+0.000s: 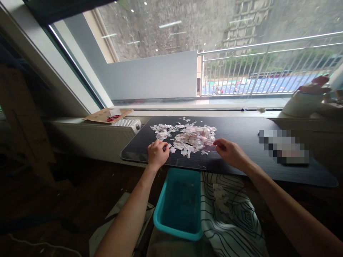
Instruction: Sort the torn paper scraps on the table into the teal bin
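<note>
Left grip [158,153]: fingers curled in, beside the near-left edge of the paper scraps [194,139]; cannot tell if it pinches any.
Right grip [229,150]: fingers bent toward the thumb at the heap's right edge; cannot tell if pressed on a scrap.
Scraps: heaped on the desk [235,130], between both grips and slightly beyond.
Handling: probably light, limp, easily scattered; best taken by cupping the heap's sides.

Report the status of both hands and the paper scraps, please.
Left hand near-left of paper scraps, right hand at their right edge. Scraps loosely heaped on black table. Teal bin by near edge; nothing visibly blocking hands.
</note>
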